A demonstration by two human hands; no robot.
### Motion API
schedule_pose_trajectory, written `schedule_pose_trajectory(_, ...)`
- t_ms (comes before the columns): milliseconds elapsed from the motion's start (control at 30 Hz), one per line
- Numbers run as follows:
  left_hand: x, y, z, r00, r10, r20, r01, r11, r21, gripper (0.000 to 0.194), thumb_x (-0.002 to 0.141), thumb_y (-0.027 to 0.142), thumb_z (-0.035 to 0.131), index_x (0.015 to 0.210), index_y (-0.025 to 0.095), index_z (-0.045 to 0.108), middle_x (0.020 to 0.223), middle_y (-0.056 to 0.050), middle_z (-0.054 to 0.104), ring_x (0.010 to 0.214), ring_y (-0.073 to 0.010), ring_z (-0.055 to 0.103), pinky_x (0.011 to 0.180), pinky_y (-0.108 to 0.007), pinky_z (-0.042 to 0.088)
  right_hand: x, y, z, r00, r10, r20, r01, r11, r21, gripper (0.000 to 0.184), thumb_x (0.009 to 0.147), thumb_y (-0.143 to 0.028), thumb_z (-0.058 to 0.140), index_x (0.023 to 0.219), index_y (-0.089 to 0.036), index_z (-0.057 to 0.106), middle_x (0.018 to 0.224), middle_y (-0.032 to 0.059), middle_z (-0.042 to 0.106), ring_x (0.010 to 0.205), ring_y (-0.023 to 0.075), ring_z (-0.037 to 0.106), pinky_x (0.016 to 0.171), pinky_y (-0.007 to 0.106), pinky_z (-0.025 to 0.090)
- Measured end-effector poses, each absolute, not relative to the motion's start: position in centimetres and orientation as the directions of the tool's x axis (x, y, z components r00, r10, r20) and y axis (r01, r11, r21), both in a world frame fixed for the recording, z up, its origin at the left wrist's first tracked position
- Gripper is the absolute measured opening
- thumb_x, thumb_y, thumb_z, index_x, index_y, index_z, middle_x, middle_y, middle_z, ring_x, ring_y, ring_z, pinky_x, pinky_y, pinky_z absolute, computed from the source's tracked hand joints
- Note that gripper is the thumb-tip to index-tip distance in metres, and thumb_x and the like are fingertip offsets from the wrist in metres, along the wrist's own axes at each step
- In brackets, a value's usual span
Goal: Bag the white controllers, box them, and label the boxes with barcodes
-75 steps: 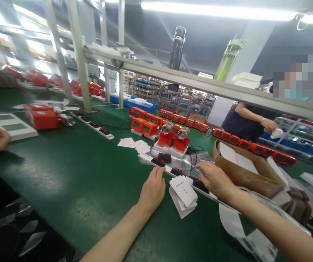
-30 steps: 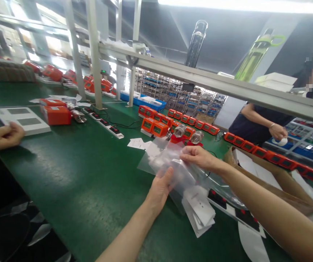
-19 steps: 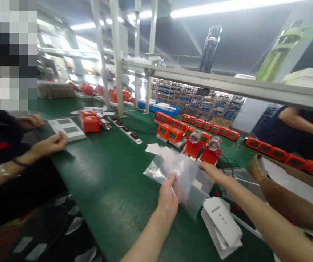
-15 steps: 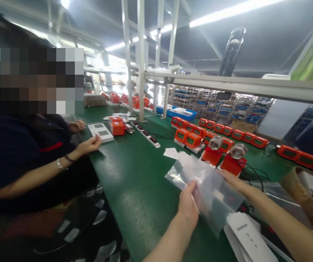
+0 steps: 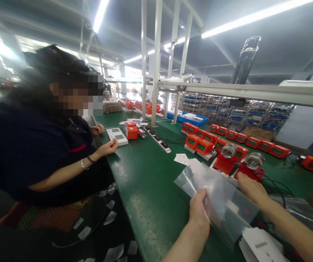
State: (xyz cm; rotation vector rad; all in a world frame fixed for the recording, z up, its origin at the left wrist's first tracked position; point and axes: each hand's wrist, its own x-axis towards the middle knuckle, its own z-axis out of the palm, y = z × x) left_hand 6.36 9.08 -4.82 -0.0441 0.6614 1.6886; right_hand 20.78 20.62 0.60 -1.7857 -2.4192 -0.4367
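A clear plastic bag (image 5: pixel 223 193) is pinched in my left hand (image 5: pixel 200 213), thumb on top, above the green table. Beyond the bag, my right hand (image 5: pixel 250 187) reaches to the foot of a red-orange device (image 5: pixel 250 172) with a round, shiny, clear-looking head (image 5: pixel 255 160). Its fingertips are partly hidden there, so I cannot tell whether they grip anything. A similar red-orange device (image 5: pixel 223 164) stands just left of it. White printed sheets (image 5: pixel 262 245) lie below the bag, and a white paper (image 5: pixel 181 159) lies beyond its far end.
Rows of orange boxes (image 5: pixel 204 145) stand along the table (image 5: pixel 151 196), near a power strip (image 5: pixel 160 143) and black cables. At left, a co-worker (image 5: pixel 47 145) sits with a hand by a white panel (image 5: pixel 117 136). A metal rail (image 5: pixel 227 89) crosses above.
My right hand has moved out from behind the bag to the foot of the red-orange device. The left hand still holds the bag. The view has turned slightly left.
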Motion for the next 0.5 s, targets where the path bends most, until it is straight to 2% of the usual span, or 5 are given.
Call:
schedule_pose_trajectory(133,6.0,9.3,-5.4,-0.292,0.863,-0.412,-0.89,-0.087,0.448,0.011,0.08,0.018,0.061,0.089,0.013,0.064,0.079,-0.007,0.071,0.072,-0.0178,0.069,0.071,-0.028,0.055,21.9,20.4,4.6,-0.32,0.902,0.29,0.934,0.25,0.254,0.017,0.093,-0.023,0.051,0.105,-0.014,0.057,0.099,0.0041,0.063,0.077,0.0139,0.062,0.069,0.031,0.052)
schedule_pose_trajectory(233,5.9,9.4,-5.8,-0.339,0.849,-0.405,-0.854,-0.098,0.51,0.008,0.081,0.016,0.061,0.088,0.012,0.064,0.074,-0.004,0.069,0.065,-0.014,0.067,0.068,-0.025,0.053,22.9,19.4,8.2,-0.32,0.876,0.36,0.935,0.232,0.268,0.017,0.094,-0.012,0.04,0.103,-0.014,0.055,0.102,0.009,0.063,0.08,0.0176,0.064,0.065,0.029,0.046)
schedule_pose_trajectory(300,5.9,9.3,-5.8,-0.359,0.85,-0.384,-0.829,-0.102,0.549,0.008,0.081,0.015,0.062,0.088,0.012,0.064,0.073,-0.003,0.069,0.063,-0.0133,0.065,0.065,-0.024,0.052,23.4,18.4,10.5,-0.291,0.855,0.428,0.949,0.204,0.239,0.02,0.094,-0.013,0.034,0.101,-0.015,0.052,0.101,0.0133,0.063,0.08,0.0221,0.064,0.061,0.029,0.042)
schedule_pose_trajectory(367,6.1,9.0,-5.6,-0.363,0.861,-0.356,-0.812,-0.105,0.574,0.009,0.082,0.015,0.062,0.089,0.012,0.065,0.074,-0.003,0.069,0.063,-0.0134,0.065,0.063,-0.023,0.051,23.8,17.4,12.3,-0.252,0.834,0.49,0.966,0.185,0.183,0.02,0.096,-0.021,0.031,0.102,-0.015,0.049,0.098,0.0156,0.064,0.08,0.026,0.064,0.06,0.031,0.039)
schedule_pose_trajectory(500,6.4,8.7,-4.6,-0.328,0.897,-0.297,-0.811,-0.106,0.575,0.012,0.086,0.021,0.06,0.092,0.012,0.065,0.082,-0.007,0.071,0.074,-0.0161,0.068,0.073,-0.025,0.051,23.2,15.8,12.6,-0.267,0.835,0.48,0.961,0.267,0.07,0.015,0.095,-0.024,0.035,0.099,-0.017,0.047,0.09,0.0112,0.066,0.081,0.023,0.063,0.064,0.028,0.038)
